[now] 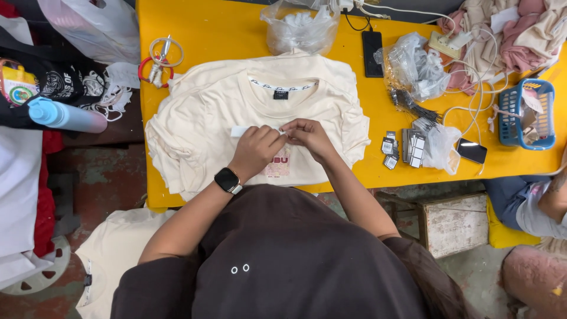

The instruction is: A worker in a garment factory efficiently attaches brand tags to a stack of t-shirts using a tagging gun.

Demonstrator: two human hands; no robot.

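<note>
Fingers of both hands are pinched together over a small white tag (pixel 243 130), which lies on top of the cream t-shirt stack (pixel 195 118) in the middle of the yellow table (pixel 201 23). Left hand (pixel 255 151), with a black smartwatch (pixel 227 179) on the wrist, covers the tag's right end; right hand (pixel 308 137) meets it fingertip to fingertip, gripping that same end as far as I can tell. Rest of the tag sticks out to the left. Scissors (pixel 160 56) lie at the far left of the table, a clear bag (pixel 300 26) sits far behind the shirts, a black phone (pixel 372 53) lies to the right, and small printed tags (pixel 404 145) sit near right, with a blue basket (pixel 527 112) further right.
</note>
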